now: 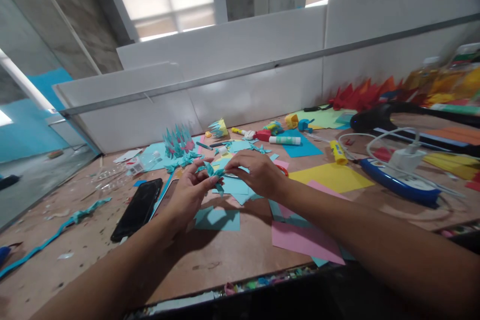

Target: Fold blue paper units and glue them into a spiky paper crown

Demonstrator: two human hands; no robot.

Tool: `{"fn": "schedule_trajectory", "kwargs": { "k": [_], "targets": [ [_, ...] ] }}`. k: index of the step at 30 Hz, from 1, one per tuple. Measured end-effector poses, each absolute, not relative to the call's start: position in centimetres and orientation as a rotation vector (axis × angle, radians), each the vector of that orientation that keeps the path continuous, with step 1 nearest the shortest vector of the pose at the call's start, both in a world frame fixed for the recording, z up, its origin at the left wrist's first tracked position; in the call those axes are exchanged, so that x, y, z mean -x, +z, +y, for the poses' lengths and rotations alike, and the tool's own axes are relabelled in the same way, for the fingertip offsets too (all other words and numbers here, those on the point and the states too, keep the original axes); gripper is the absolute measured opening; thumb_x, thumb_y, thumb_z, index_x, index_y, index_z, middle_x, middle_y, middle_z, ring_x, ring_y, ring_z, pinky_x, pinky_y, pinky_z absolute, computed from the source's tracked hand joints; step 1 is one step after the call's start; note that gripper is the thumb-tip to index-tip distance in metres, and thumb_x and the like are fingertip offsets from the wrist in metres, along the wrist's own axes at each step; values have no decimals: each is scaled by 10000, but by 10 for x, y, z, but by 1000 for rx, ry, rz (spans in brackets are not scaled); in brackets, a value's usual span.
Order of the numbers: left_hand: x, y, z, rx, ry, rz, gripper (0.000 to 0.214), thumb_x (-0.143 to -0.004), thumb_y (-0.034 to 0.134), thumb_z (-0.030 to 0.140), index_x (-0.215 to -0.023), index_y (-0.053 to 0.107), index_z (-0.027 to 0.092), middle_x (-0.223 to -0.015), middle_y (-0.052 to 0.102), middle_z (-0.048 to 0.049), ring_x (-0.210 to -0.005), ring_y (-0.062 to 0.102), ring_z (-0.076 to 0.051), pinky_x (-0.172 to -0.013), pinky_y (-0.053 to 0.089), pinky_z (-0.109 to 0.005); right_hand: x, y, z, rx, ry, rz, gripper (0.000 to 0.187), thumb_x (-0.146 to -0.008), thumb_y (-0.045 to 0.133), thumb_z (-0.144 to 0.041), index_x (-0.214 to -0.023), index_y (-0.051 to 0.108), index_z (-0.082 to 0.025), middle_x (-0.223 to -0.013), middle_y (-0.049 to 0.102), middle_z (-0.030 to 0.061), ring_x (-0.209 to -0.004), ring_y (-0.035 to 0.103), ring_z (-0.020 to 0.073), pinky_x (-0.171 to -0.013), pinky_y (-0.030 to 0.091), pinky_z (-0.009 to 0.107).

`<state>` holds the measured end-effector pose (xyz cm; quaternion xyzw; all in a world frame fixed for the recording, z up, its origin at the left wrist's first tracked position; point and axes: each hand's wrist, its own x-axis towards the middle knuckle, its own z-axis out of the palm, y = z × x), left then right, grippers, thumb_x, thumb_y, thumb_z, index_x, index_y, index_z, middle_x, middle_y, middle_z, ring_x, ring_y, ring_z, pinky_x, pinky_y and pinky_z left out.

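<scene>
Both my hands meet over the middle of the table on a small folded teal paper piece (213, 174). My left hand (189, 191) pinches its left end with fingers closed. From the right, my right hand (255, 172) closes its fingertips on the piece's top. Loose teal sheets (219, 220) and pink sheets (303, 240) lie under and beside my hands. A cluster of spiky teal folded shapes (178, 142) stands just behind my left hand.
A black phone (138, 208) lies left of my hands. Glue sticks (285, 140), a yellow tube (338, 152), yellow paper (330, 176), a blue-rimmed object with white cables (401, 182), red paper shapes (360, 95) and bottles (450, 77) crowd the right. A teal strip (56, 232) lies left. White partition (232, 75) behind.
</scene>
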<state>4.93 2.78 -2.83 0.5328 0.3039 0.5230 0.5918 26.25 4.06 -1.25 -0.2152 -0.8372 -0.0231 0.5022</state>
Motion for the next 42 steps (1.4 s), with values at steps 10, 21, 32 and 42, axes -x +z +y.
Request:
{"fn": "schedule_trajectory", "kwargs": {
  "k": [10,21,32,42],
  "targets": [
    [-54,-23,19,-1288,1258,795,567,-729,862,255,-1233,601,250,-702,523,78,-704,614,-114,-771,528,-286,-261,-5,37,482,-291,-2189,122,-983,555,-140,-915,656,-136,-907,698,97,-868,622,219,-799,515,371],
    [-54,-28,18,-1320,1252,793,494,-756,841,331,-1203,646,254,-830,618,17,-774,608,-134,-789,508,-290,-262,-12,42,415,-450,-2295,204,-1016,472,-127,-929,656,-148,-912,655,87,-869,574,207,-819,510,350],
    [-55,-25,17,-1327,1295,705,520,-793,808,275,-1266,593,269,-791,552,38,-789,594,-143,-795,493,-301,-266,-4,38,458,-356,-2206,214,-1032,508,-248,-899,642,-146,-844,672,89,-790,589,199,-725,494,333],
    [-31,0,11,-2450,1091,777,561,-757,705,96,-1281,692,293,-1466,555,-87,-1362,438,-353,-1169,240,-474,-280,13,37,429,-341,-2370,223,-1044,474,-229,-938,656,-153,-894,668,83,-856,605,190,-763,495,305]
  ]
}}
